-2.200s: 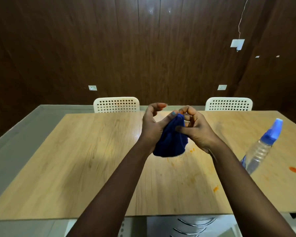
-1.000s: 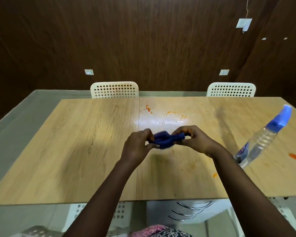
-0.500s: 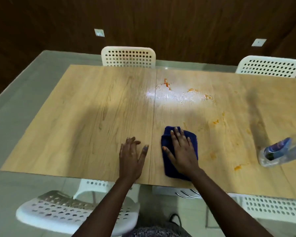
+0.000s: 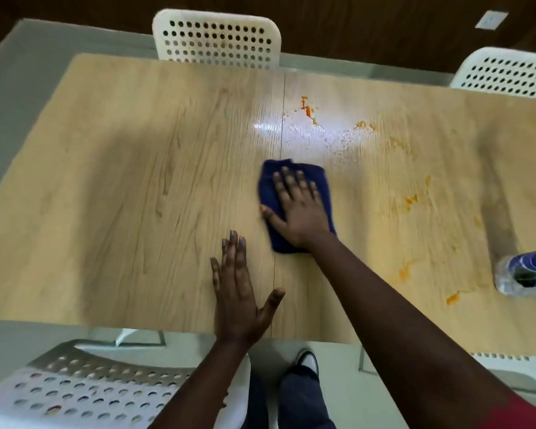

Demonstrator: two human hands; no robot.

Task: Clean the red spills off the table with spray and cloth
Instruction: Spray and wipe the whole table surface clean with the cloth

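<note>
Fingers of the right hand, spread flat, have pushed the blue cloth farther toward the wet red spills; wiping is underway.

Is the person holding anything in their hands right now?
Nothing is gripped. The right hand presses flat on top of the blue cloth; the left hand lies flat on the bare table.

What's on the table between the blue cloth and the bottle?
Head view: orange-red smears on bare wood between cloth and bottle.
</note>
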